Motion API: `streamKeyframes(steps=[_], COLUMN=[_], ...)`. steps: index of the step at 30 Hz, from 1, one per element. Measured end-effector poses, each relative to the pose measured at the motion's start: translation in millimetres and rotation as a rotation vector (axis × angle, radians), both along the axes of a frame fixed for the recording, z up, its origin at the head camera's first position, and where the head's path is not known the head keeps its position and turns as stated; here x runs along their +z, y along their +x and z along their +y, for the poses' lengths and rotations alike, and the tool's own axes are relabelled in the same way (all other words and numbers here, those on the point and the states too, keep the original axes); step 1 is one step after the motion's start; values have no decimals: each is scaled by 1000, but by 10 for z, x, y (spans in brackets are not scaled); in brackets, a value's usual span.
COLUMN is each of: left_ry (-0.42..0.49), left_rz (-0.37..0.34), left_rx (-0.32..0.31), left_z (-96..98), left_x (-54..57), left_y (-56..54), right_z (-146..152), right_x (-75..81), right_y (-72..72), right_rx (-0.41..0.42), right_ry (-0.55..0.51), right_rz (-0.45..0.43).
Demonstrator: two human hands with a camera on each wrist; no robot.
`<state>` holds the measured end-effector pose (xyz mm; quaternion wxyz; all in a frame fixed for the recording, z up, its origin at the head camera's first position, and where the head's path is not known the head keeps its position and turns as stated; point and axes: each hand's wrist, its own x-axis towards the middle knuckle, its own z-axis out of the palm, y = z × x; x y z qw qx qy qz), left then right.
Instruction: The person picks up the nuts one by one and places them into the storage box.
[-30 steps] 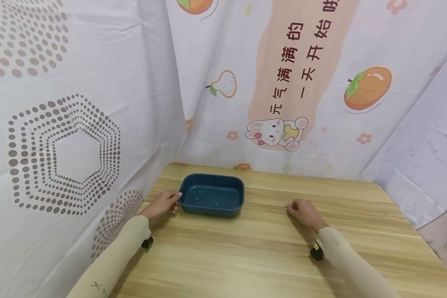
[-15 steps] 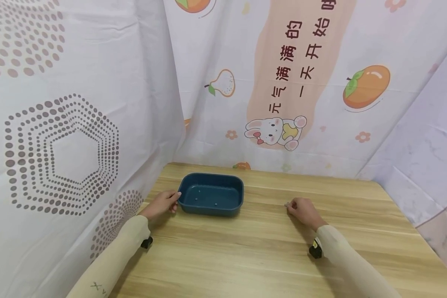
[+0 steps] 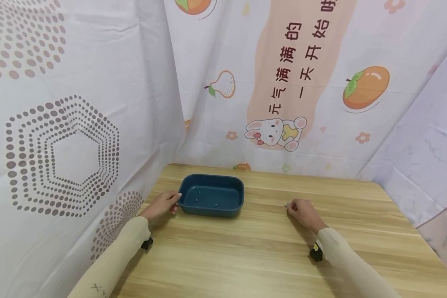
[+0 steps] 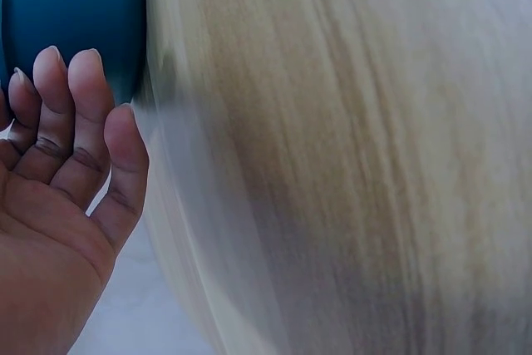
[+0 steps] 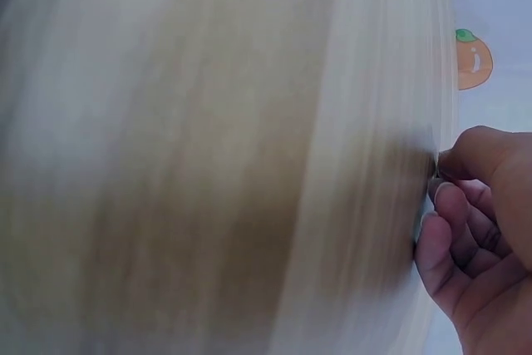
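Note:
A dark blue rectangular basin (image 3: 211,210) with rounded corners stands at the back left of the table. My left hand (image 3: 164,205) holds its left rim, thumb on top of the edge; in the left wrist view the fingertips (image 4: 85,81) lie against the outer wall. Three small shiny spots show on the basin's floor, too small to identify. Right of the basin, at the tabletop, my right hand (image 3: 304,213) pinches a tiny silvery piece (image 3: 286,205) between thumb and forefinger. In the right wrist view the fingers (image 5: 453,214) are curled and mostly hide this piece.
The wooden table (image 3: 223,256) extends in front of both hands and to the right. White printed curtain (image 3: 223,124) hangs along the back edge, and another dotted curtain (image 3: 78,227) stands close beside the left arm.
Both hands and the basin stay in place. Only slight head movement shifts the view.

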<state>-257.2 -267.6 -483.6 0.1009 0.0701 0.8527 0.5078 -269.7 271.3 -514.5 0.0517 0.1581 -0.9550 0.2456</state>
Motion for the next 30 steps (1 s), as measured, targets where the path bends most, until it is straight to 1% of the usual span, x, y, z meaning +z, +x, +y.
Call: streamKeyframes(steps=[9, 21, 24, 30], left_ry=[-16, -20, -22, -37], left_rz=[3, 17, 20, 14], left_rx=[11, -1, -7, -7], left_z=[18, 3, -7, -14], left_x=[25, 30, 14, -20], left_y=[10, -25, -31, -23], right_z=[-84, -175, -210, -282], right_x=[78, 126, 149, 208], right_y=[50, 15, 16, 29], right_rx=[14, 33, 39, 60], right_ry=[-42, -68, -80, -87], right_rz=[5, 85, 94, 79])
